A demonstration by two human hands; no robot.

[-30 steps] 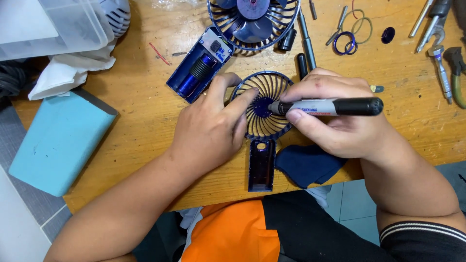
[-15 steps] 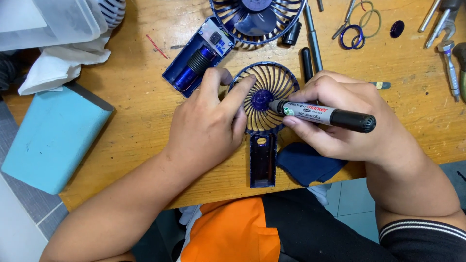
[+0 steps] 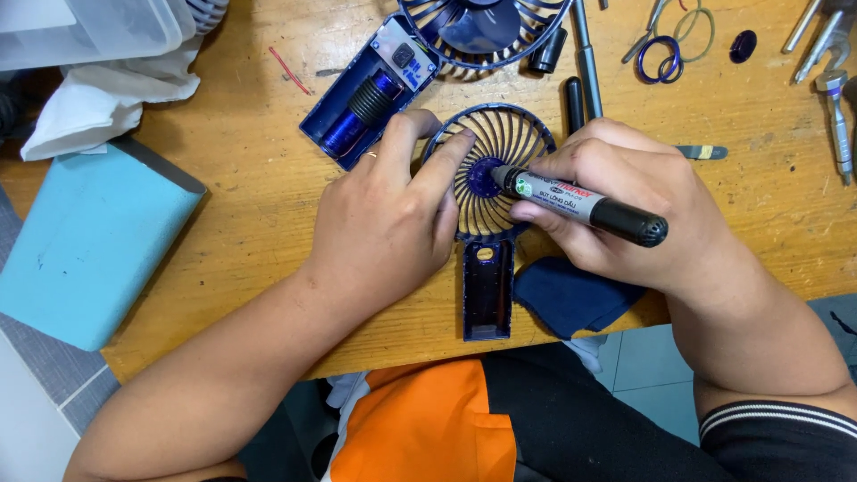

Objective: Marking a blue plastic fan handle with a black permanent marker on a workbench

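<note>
Two hands: left hand point(image 3: 393, 223) on fan grille point(image 3: 500, 152), right hand point(image 3: 625, 210) gripping marker point(image 3: 580, 201)

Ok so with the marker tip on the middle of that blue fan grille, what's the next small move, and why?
Probably press the marker straight down on the hub while the left hand steadies the fan grille. The right hand already has the tip on the grille's centre, and the left fingers lie flat on its rim.

a teal box point(image 3: 85, 250), white cloth point(image 3: 98, 103), scissors point(image 3: 674, 40) — pliers point(image 3: 835, 89) lie on the wooden table point(image 3: 241, 205).
</note>
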